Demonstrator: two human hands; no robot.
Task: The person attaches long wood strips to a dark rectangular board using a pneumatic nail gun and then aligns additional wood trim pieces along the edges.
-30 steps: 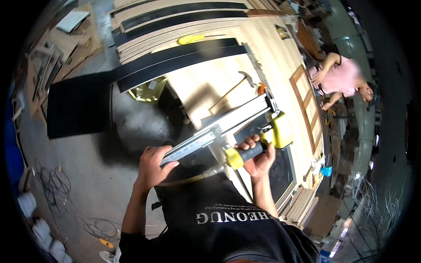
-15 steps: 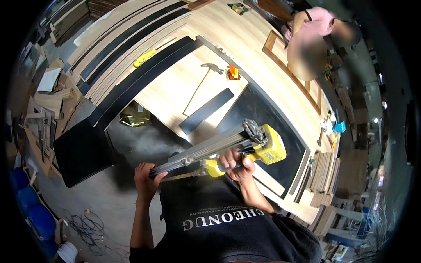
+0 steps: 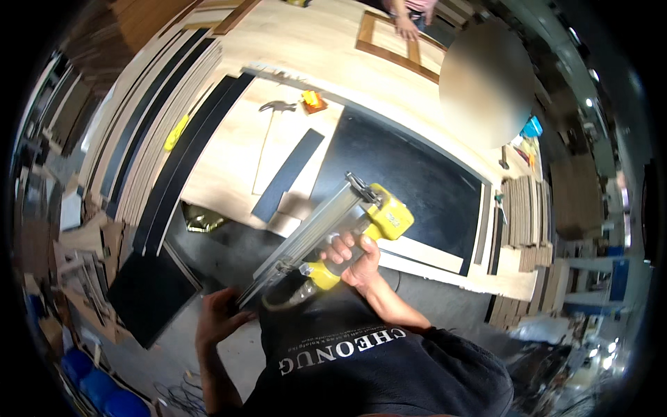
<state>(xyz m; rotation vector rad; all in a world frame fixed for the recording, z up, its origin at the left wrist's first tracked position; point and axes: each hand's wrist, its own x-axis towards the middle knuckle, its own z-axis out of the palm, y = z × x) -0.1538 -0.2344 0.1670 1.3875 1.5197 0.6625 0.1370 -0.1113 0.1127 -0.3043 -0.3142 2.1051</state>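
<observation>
A yellow nail gun [image 3: 393, 217] is held up in front of my body, its long metal magazine [image 3: 306, 226] slanting down to the left. My right hand [image 3: 349, 258] wraps round its dark grip. At the magazine's lower end is my left hand [image 3: 219, 316], slightly blurred, with thumb and fingers closed about the tail. Whether it also pinches a nail strip is hidden. Beyond the tool, a black panel [image 3: 410, 177] lies on the pale wooden workbench [image 3: 313, 42]. A narrow dark strip [image 3: 288, 174] and a claw hammer [image 3: 276, 106] rest to its left.
Long black boards [image 3: 187, 156] and stacked strips extend along the left, with a yellow cutter knife [image 3: 176, 133] on them. An orange-and-yellow packet [image 3: 313, 101] lies by the hammer. Stacked boards [image 3: 526, 212] stand right. Across the bench, another person's hand [image 3: 407, 28] touches a wooden frame [image 3: 368, 35].
My view has turned, shifting the bench leftward in the picture. The nail gun tilts more steeply, and my left hand sits lower, still at the magazine's tail.
</observation>
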